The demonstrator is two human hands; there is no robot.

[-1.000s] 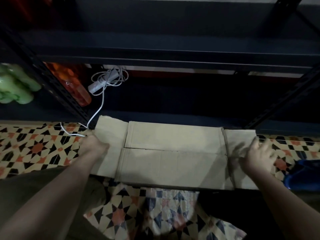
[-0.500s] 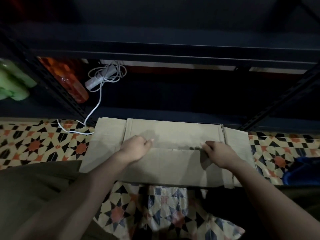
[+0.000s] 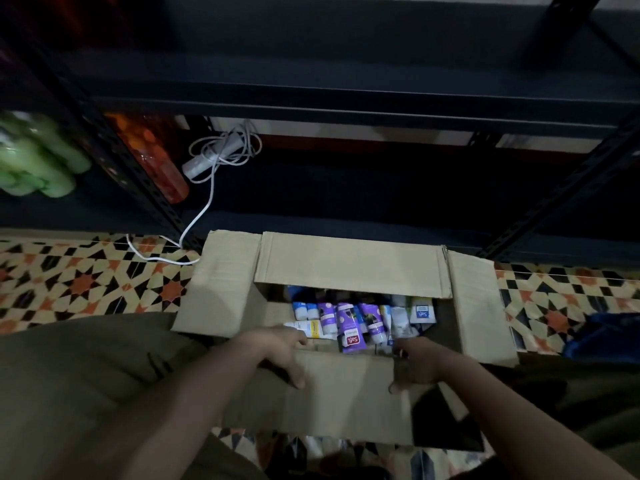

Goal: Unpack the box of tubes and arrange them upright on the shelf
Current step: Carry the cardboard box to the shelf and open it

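A brown cardboard box (image 3: 221,289) lies on the patterned floor in front of a dark metal shelf (image 3: 346,98). Its near flap (image 3: 346,393) is folded back toward me. My left hand (image 3: 277,351) and my right hand (image 3: 420,362) both grip the upper edge of that flap, fingers over the inside, thumbs on the outside. The far flap (image 3: 349,265) still covers the back half. In the gap lie several tubes (image 3: 349,323), purple, white and blue, packed side by side on their sides.
The lowest shelf board (image 3: 346,188) holds a coiled white power strip (image 3: 214,157) whose cable runs onto the floor. Left of the shelf post stand an orange bottle (image 3: 156,161) and green bottles (image 3: 34,161). A blue object (image 3: 609,334) lies at the right.
Both hands came from the side flaps to the centre seam, then pulled the near flap open toward me, so the tubes inside now show.
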